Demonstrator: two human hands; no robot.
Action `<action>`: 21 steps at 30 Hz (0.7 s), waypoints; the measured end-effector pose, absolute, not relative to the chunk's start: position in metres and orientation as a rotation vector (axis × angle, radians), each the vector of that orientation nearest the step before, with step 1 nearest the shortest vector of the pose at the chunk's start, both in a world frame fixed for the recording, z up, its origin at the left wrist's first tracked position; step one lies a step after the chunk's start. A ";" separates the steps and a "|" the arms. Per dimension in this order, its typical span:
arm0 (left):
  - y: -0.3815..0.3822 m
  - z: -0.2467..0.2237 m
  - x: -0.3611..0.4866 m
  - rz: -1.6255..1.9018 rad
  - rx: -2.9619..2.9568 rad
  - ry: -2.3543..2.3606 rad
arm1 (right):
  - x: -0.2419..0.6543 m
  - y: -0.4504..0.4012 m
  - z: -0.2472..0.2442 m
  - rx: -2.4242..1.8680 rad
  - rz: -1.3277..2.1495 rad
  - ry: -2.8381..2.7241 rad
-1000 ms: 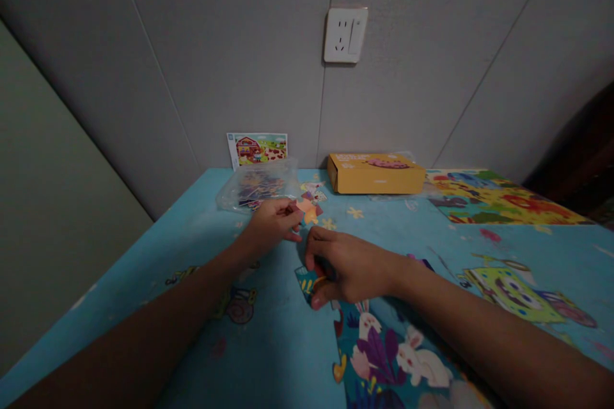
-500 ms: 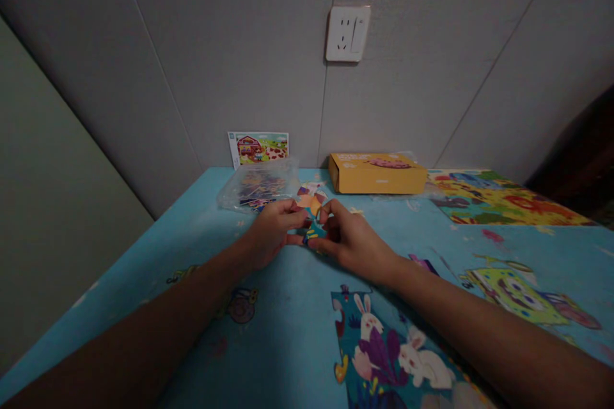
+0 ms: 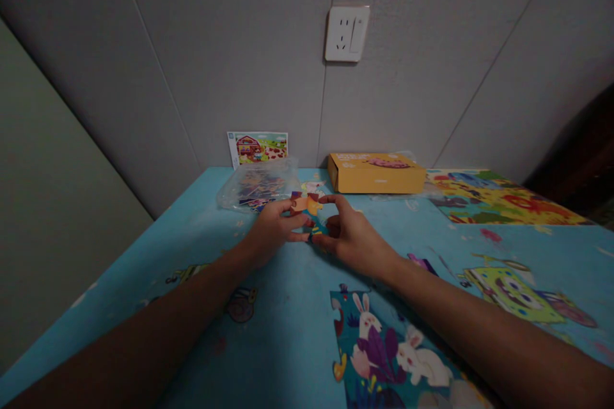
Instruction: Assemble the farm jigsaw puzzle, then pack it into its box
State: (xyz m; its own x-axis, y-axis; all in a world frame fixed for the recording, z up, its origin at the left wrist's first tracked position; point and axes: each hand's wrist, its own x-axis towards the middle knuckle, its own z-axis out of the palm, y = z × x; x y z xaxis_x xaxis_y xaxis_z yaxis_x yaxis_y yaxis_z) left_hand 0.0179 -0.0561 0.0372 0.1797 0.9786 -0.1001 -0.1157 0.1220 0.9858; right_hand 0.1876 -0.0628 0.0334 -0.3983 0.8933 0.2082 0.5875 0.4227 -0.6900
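Note:
Over the middle of the table, my left hand [image 3: 277,227] and my right hand [image 3: 349,230] hold jigsaw puzzle pieces [image 3: 313,206] between them, coloured orange, teal and yellow. The fingers of both hands are closed on the edges of the pieces. How many pieces there are, and whether they are joined, I cannot tell, as fingers cover part of them. Nearer to me, below my right forearm, lies a partly assembled puzzle [image 3: 378,351] with white rabbits and purple leaves. My forearm hides its right side.
A clear plastic bag of puzzle pieces [image 3: 259,188] lies behind my left hand, with a farm picture card [image 3: 261,146] leaning on the wall. A yellow box [image 3: 378,176] stands at the back. An assembled puzzle [image 3: 503,199] lies at right on the blue patterned tablecloth [image 3: 283,332].
The held pieces have turned and risen slightly, so more of the orange part shows. My right index finger has lifted to their upper edge.

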 end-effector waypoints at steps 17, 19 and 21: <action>-0.052 0.025 0.010 0.746 1.650 1.154 | 0.193 -0.060 0.039 -1.081 0.624 -2.128; -0.053 0.025 0.011 0.710 1.569 1.038 | 0.193 -0.060 0.040 -1.157 0.651 -2.130; -0.054 0.025 0.012 0.714 1.470 0.987 | 0.194 -0.060 0.041 -1.234 0.631 -2.149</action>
State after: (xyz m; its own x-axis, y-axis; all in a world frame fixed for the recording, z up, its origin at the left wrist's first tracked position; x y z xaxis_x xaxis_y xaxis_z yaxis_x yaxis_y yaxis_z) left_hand 0.0121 -0.0537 0.0247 0.4580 0.8829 -0.1038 0.1772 0.0237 0.9839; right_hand 0.1940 -0.0596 0.0409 -0.4070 0.8799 0.2452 0.6078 0.4613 -0.6463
